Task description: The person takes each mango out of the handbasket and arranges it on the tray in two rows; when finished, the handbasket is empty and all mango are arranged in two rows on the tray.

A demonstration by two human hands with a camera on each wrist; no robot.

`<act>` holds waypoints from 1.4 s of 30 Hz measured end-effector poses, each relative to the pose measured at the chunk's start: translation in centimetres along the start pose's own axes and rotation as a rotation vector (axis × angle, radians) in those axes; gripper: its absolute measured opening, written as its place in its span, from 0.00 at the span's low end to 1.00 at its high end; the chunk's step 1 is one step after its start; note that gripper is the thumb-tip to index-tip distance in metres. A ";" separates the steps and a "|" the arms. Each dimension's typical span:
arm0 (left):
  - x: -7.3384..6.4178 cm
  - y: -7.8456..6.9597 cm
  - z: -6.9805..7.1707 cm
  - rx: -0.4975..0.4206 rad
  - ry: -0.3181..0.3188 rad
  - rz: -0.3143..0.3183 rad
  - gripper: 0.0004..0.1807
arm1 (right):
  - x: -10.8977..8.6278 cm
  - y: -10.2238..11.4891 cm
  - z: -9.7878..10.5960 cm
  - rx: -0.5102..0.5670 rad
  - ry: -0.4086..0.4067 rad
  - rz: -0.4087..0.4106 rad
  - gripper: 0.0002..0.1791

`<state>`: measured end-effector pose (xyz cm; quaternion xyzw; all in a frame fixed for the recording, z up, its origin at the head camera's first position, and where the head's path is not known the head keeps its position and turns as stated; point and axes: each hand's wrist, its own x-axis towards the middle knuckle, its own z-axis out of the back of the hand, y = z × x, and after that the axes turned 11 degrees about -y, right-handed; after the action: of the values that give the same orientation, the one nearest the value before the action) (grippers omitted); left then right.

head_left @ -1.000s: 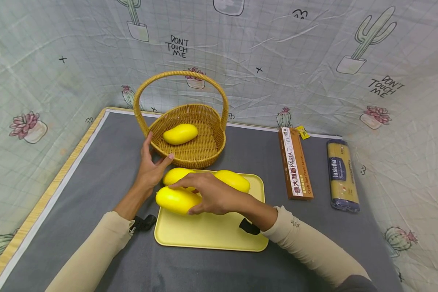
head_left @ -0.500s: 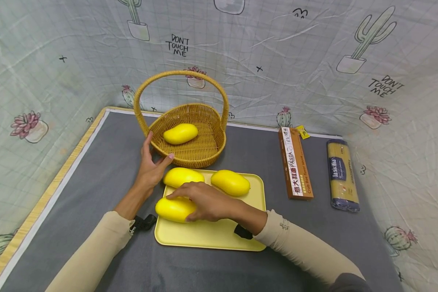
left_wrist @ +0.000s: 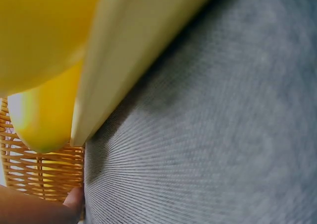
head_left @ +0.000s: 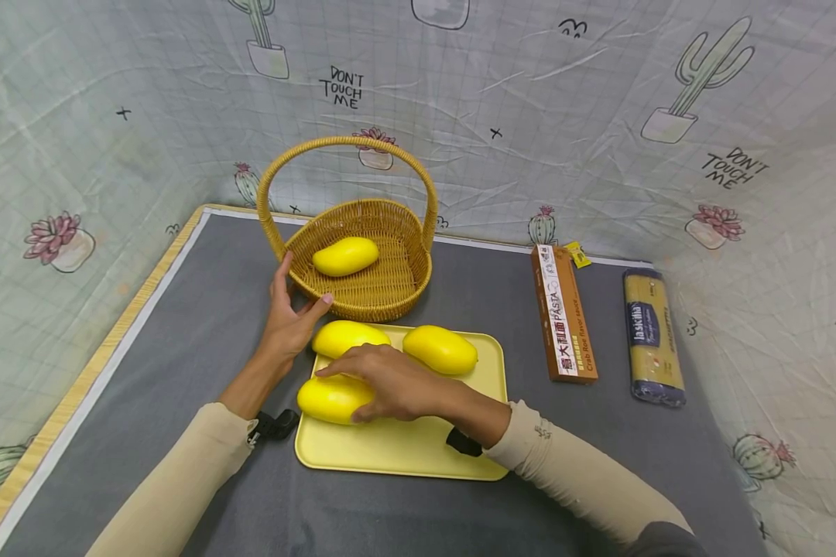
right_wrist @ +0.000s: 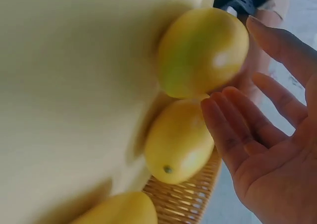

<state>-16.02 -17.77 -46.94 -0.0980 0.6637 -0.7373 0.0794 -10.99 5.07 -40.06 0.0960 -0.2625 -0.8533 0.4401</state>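
Observation:
A yellow mango (head_left: 329,400) lies at the left of the pale yellow tray (head_left: 404,452), under my right hand (head_left: 397,383). The right wrist view shows the fingers of that hand (right_wrist: 277,135) nearly straight beside the mango (right_wrist: 203,53), its tip close to the thumb. Two more mangoes, one at the left (head_left: 348,339) and one at the right (head_left: 440,350), rest along the tray's far side. My left hand (head_left: 287,323) touches the near left side of the wicker basket (head_left: 390,298), thumb and fingers spread apart. Inside the basket sits another mango (head_left: 346,256).
Right of the tray lie a brown pasta box (head_left: 564,313) and a pack of spaghetti (head_left: 653,336), with a small yellow packet (head_left: 577,254) behind the box. The basket's tall handle (head_left: 348,141) arches up near the cloth backdrop (head_left: 495,93).
The mango under my right hand has come down onto the tray and slightly nearer, and the hand went with it. Over the last half second little has moved. The left hand stays at the basket.

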 end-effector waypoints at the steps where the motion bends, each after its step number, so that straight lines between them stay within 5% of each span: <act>1: 0.0 0.0 0.0 -0.001 0.001 0.000 0.56 | 0.1 0.0 0.3 0.014 -0.009 0.000 0.42; 17: 0.0 -0.2 0.0 -0.027 0.013 0.018 0.56 | 1.7 -1.3 6.5 0.227 -0.227 -0.066 0.38; 27: 0.1 0.0 -0.1 -0.024 0.000 0.011 0.56 | 3.7 -2.8 9.0 0.174 -0.323 -0.104 0.36; 42: 0.3 0.0 0.0 -0.003 0.002 0.025 0.56 | 8.4 -6.5 9.4 0.111 -0.352 -0.221 0.39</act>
<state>-16.32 -17.86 -46.90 -0.0891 0.6661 -0.7353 0.0877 -24.28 4.83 -35.06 -0.0021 -0.3696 -0.8844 0.2852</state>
